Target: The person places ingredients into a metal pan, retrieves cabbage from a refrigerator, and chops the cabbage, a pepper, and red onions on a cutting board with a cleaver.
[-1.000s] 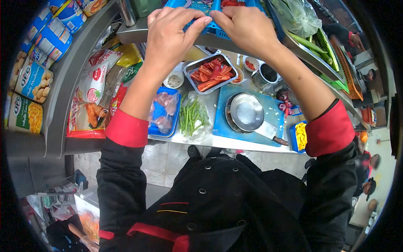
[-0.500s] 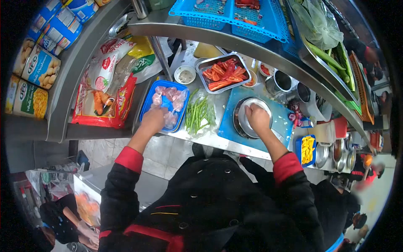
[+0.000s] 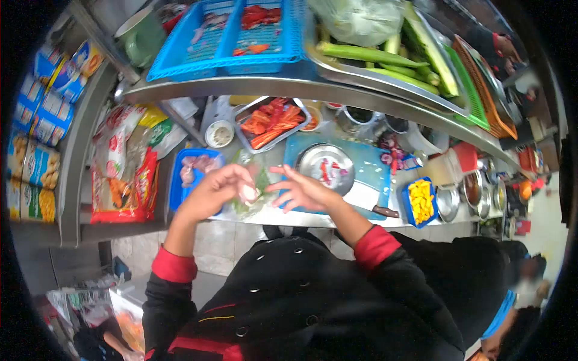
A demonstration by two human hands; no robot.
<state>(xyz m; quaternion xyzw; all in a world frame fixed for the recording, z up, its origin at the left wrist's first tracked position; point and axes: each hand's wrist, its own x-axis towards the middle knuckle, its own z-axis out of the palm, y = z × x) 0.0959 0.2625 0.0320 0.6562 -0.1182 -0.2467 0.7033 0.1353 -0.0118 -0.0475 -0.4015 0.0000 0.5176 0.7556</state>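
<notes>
Bare hands over a counter [image 3: 391,222], near one metal bowl [image 3: 309,163]
Shallow, round and silvery, it is sitting on one blue board [image 3: 368,161], holding red and white pieces [image 3: 327,172]; the right grip [image 3: 307,190] is holding its fingers spread, the left grip [image 3: 212,191] is curling, any pinch too blurred to tell.

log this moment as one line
left hand: holds small white piece | right hand: open | metal dish: on blue board, red pieces inside
</notes>
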